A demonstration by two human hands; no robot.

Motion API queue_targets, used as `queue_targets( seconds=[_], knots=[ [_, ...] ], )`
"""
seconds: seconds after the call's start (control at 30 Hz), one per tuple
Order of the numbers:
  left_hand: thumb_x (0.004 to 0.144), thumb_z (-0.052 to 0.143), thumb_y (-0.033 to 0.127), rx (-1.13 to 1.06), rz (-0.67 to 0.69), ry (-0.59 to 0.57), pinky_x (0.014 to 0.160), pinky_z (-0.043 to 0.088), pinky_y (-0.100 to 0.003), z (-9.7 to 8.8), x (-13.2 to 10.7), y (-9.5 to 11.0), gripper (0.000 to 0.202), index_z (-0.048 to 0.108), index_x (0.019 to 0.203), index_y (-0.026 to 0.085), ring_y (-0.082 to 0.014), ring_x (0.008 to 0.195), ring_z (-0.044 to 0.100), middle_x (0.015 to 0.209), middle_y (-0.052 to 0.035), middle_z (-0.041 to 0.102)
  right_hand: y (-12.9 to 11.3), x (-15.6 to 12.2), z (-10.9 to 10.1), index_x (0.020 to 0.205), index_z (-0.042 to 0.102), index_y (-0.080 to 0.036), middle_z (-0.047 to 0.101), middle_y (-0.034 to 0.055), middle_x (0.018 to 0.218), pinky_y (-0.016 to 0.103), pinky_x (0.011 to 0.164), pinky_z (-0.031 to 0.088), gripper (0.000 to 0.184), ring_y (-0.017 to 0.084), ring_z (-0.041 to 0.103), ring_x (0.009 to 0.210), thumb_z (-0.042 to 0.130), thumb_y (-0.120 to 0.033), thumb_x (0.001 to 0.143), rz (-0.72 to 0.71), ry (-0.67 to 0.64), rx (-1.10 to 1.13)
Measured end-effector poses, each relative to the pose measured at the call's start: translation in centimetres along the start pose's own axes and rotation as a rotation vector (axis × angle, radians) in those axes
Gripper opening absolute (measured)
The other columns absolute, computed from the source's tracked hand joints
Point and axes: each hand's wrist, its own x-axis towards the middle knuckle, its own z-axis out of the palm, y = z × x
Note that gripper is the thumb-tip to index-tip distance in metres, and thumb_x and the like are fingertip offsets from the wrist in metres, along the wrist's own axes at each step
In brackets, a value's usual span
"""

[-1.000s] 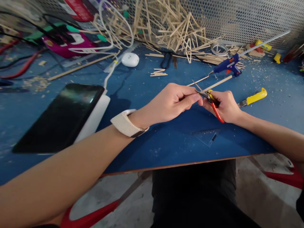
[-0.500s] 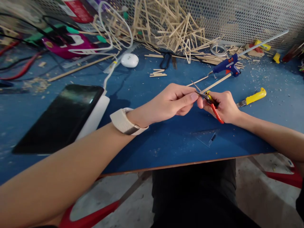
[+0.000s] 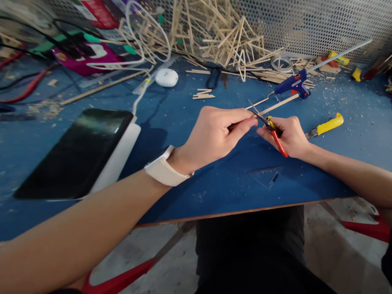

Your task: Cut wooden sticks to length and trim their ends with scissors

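The pointed tool (image 3: pixel 267 123), with slim dark jaws, 1 red handle and 1 yellow handle, sits in the right hand (image 3: pixel 290 136), close to 3 o'clock from mid-view. Its tips are parted and aim between 10 and 11 o'clock; the red handle slants toward 5 o'clock, while most of the yellow handle is hidden. The pale wooden stick (image 3: pixel 280 104), straight and narrow, runs from the pinched fingertips of the left hand (image 3: pixel 217 132) toward 2 to 3 o'clock. Stick and jaws overlap; whether they touch cannot be told.
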Motion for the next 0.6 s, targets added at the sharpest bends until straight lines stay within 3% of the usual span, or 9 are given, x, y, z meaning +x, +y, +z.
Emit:
queue_targets(
  seconds=[0.13,0.27,0.43,0.6],
  knots=[
    [0.121,0.065,0.026,0.107,0.097,0.072,0.061,0.041,-0.034,0.5,-0.3,-0.5,0.028,0.079,0.096,0.021,-0.0191,0.061,0.063,0.076,-0.0026,0.073,0.1,0.0,-0.1,0.073,0.045,-0.025,0.036,-0.0072,0.063,0.032,0.060,0.028,0.064,0.011,0.026,0.064,0.070,-0.073,0.106,0.006,-0.005,0.004],
    [0.119,0.065,0.023,0.063,0.160,0.114,0.055,0.037,-0.030,1.2,-0.5,-1.0,0.024,0.078,0.100,0.019,-0.0147,0.056,0.058,0.074,0.0002,0.070,0.2,0.0,0.0,0.073,0.047,-0.024,0.038,-0.0072,0.063,0.032,0.060,0.029,0.069,0.011,0.028,0.065,0.072,-0.081,0.104,0.003,-0.008,0.026],
    [0.126,0.058,0.033,-0.363,-0.046,-0.064,0.052,0.040,-0.026,1.0,-0.1,-0.7,0.038,0.074,0.094,0.019,-0.0122,0.050,0.052,0.064,0.0029,0.061,0.3,0.0,0.0,0.074,0.048,-0.024,0.035,-0.0073,0.066,0.032,0.061,0.029,0.073,0.012,0.026,0.067,0.072,-0.089,0.101,-0.011,-0.014,0.045],
    [0.123,0.072,0.049,-0.859,-0.255,-0.207,0.045,0.037,-0.026,0.8,0.2,-0.8,0.040,0.079,0.097,0.019,-0.0128,0.045,0.048,0.058,0.0020,0.058,0.3,0.0,0.0,0.075,0.050,-0.024,0.037,-0.0071,0.065,0.031,0.061,0.030,0.071,0.011,0.027,0.067,0.071,-0.085,0.103,-0.016,-0.027,0.034]
  ],
)
